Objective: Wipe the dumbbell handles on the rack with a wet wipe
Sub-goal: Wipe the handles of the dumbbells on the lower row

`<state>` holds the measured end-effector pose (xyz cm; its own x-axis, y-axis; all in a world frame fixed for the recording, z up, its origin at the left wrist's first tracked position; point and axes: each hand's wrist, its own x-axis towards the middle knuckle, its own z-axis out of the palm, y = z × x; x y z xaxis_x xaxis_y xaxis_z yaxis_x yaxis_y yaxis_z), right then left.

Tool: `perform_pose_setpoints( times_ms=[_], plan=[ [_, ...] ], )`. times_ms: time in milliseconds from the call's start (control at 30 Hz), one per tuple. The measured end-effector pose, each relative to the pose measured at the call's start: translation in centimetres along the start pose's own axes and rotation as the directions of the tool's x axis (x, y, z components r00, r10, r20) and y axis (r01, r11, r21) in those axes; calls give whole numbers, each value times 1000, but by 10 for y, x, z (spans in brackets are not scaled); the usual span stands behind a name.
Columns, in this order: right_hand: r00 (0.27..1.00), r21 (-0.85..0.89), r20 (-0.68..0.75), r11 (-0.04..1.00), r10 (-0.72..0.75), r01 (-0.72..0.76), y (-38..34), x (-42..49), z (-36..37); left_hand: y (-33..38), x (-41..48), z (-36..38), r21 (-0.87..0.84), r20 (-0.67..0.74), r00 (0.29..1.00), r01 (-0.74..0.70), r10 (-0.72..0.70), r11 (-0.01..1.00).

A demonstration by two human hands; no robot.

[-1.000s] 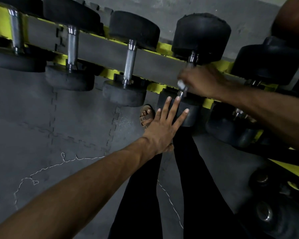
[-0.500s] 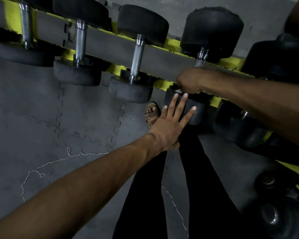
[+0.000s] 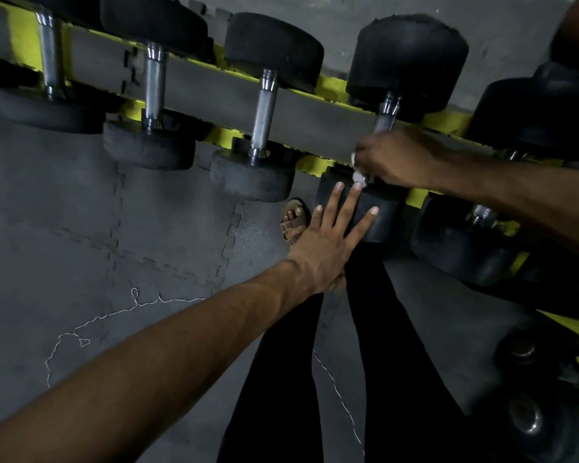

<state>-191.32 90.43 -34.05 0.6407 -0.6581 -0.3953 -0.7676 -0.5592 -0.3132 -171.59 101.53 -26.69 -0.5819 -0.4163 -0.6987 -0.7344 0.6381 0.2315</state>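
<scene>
The right hand [image 3: 395, 158] curls round a dumbbell handle [image 3: 384, 121] on the rack [image 3: 214, 86], pinching a white wet wipe [image 3: 358, 176] against it. Just below, the left hand [image 3: 328, 243] lies spread, fingers pressed on that dumbbell's near head [image 3: 383, 217].

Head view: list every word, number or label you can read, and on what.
None can be read. The black rubber dumbbell heads and the grey and yellow metal rack show no lettering; the round metal end caps at lower right are too dark to tell.

Black trousers [image 3: 274, 396], brown buckled sandal [image 3: 290, 225], bare forearms [image 3: 147, 362].
</scene>
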Motion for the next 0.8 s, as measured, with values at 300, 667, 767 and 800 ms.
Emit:
perform_pose_setpoints(
  times_ms=[300, 667, 767, 800],
  plan=[
    [772, 755, 16, 498, 636, -426, -34, -37, 28, 2, 4, 14, 8, -72, 997, 26, -25, 1000],
    [436, 865, 497, -466, 750, -185, -1, 10, 21, 2, 7, 20, 48, -52, 998, 48, -45, 998],
    [516, 728, 572, -685, 637, 38, 21, 31, 13, 2, 7, 19, 41, -51, 998, 47, -45, 998],
    [556, 671, 586, -737, 590, 75, 20, 30, 12, 2, 7, 19, 34, -45, 998, 45, -43, 998]
  ],
)
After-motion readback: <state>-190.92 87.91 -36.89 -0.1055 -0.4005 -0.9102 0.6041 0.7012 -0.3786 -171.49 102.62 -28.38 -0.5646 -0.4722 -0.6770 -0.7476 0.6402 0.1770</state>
